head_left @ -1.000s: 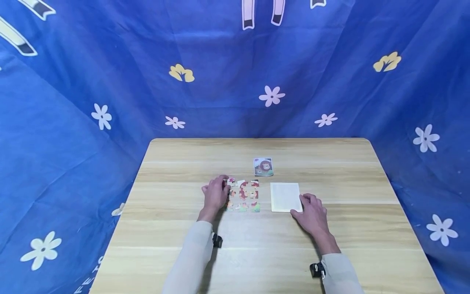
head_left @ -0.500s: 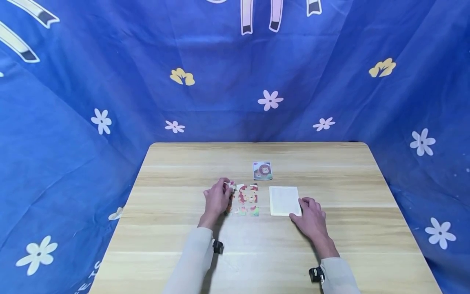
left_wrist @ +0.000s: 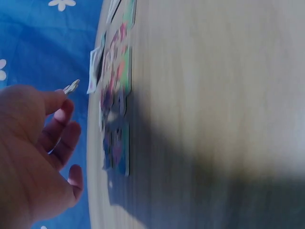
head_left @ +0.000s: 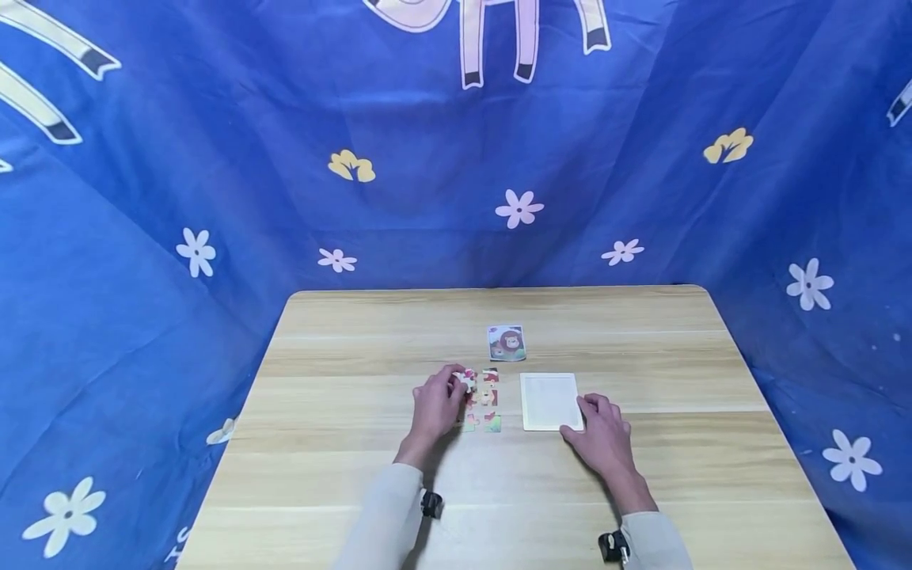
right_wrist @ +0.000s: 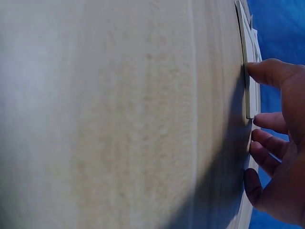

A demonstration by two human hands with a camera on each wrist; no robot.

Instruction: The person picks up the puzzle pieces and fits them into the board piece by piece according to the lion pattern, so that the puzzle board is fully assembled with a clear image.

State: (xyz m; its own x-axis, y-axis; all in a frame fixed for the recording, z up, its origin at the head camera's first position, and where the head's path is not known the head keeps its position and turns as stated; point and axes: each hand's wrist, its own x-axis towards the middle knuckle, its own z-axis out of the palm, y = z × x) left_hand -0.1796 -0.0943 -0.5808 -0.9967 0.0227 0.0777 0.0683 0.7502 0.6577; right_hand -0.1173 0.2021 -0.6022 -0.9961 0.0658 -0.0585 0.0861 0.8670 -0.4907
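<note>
My left hand (head_left: 436, 405) pinches a jigsaw piece (head_left: 466, 378) with a pink flower between thumb and fingertips. In the left wrist view that piece (left_wrist: 71, 87) is raised above the table, seen edge-on, while the other fingers curl loosely below. Under and beside the hand lie several more jigsaw pieces (head_left: 490, 397), spaced in rows; the hand hides some of them. My right hand (head_left: 606, 435) grips the near right corner of a square white puzzle tray (head_left: 524, 404), thumb on the near edge and fingers at the right side. Nothing lies in the tray.
Behind the pieces lies a small picture card (head_left: 507, 343) with a lion on it. The wooden table (head_left: 342, 332) has its far edge against a blue patterned cloth (head_left: 427, 222).
My left hand has lifted the flower piece from the upper left of the rows and carried it right, over the other pieces. The right hand stays at the tray. The head view tilts up slightly.
</note>
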